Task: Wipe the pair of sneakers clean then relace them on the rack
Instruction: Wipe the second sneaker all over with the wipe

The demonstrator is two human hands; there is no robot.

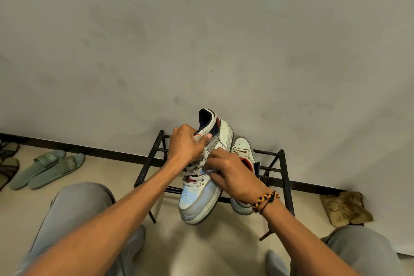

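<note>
at 9 o'clock a pair of green slides (48, 169) is seen on the floor (197, 251), well apart from the work. the left hand (186, 148) is curled round the tongue and collar of the near sneaker (201, 186), thumb pressed on the upper; the shoe is tilted heel-up toward 12 o'clock, with its toe hanging past the front bar of the black rack (284, 177). at centre, loose laces (197, 169) are bunched under the hands. the right hand (233, 175) is pinched on what looks like a small pale cloth (209, 171), pressed against the shoe's side near the eyelets; the cloth is mostly hidden, so it cannot be told for sure. a braided bracelet (266, 200) is worn on that wrist. the second sneaker (243, 150) is lying on the rack just beside the first, at 2 o'clock from it, partly covered by the right hand. at 4 o'clock crumpled brown paper (345, 208) is seen by the wall.

wiping is judged to be under way, relacing not yet started. risks: the tilted shoe could be dropped off the rack if the tongue grip slips; laces could be snagged or dirtied by the cloth; the second sneaker could be knocked off by the right wrist; the scuffed toe could be missed.
</note>
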